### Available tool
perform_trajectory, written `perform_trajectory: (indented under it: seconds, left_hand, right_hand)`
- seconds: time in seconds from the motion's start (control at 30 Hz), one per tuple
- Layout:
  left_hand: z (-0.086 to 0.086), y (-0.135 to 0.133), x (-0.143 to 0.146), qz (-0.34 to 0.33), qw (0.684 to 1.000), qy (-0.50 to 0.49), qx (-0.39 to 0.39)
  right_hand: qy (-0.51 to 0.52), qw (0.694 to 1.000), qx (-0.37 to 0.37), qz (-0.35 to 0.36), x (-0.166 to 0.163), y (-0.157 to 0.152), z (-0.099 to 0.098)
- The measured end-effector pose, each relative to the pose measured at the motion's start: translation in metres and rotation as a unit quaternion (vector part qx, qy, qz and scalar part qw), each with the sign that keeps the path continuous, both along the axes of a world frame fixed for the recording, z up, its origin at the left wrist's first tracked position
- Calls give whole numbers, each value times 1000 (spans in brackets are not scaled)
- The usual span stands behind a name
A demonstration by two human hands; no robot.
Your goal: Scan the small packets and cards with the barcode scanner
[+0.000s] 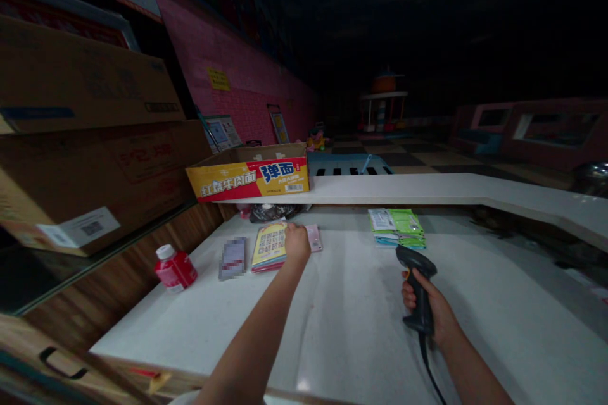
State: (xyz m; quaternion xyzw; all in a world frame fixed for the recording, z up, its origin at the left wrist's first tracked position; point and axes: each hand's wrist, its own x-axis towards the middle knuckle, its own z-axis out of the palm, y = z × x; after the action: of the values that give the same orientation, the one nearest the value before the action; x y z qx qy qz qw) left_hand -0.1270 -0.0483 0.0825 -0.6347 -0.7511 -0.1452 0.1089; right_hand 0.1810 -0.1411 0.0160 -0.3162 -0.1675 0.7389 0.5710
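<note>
In the head view, my right hand (437, 311) is wrapped round the handle of a black barcode scanner (418, 291), its cord running down toward the bottom edge. The scanner's head is up, just in front of a pile of green packets (403, 223) with a blue one beneath. My left hand (297, 243) is closed at the right edge of a yellow booklet (269, 245), which tops a small stack; its fingertips are partly hidden. A pale pink booklet (314, 237) lies right beside that hand. Left of the stack lies a blurred-out phone-shaped thing (232, 258).
A red bottle with a white cap (175, 268) stands on the white counter (351, 329) at left. Across the back runs a raised white ledge (403, 188), with an open yellow-and-red carton (249, 178) at its left end. Large cardboard boxes (95, 164) are stacked at far left.
</note>
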Motion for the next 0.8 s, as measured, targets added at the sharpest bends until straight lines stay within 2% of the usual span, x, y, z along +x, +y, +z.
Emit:
perform_trajectory:
  seconds: [0.07, 0.2, 0.37, 0.67, 0.8]
  left_hand:
    - [-6, -3, 5, -40, 998, 49, -25]
    - [-29, -4, 13, -114, 986, 71, -100]
    - [-49, 4, 18, -107, 984, 88, -112]
    - [-38, 15, 12, -75, 988, 76, -111]
    - [-32, 9, 23, -92, 990, 65, -82]
  right_hand:
    - [0, 1000, -1, 1, 0, 0, 0]
    - [2, 1000, 1, 1, 0, 0, -3]
    - [-1, 1000, -1, -2, 0, 2, -11]
    - [-5, 1000, -8, -1, -1, 4, -7]
    - [-6, 1000, -4, -5, -2, 5, -6]
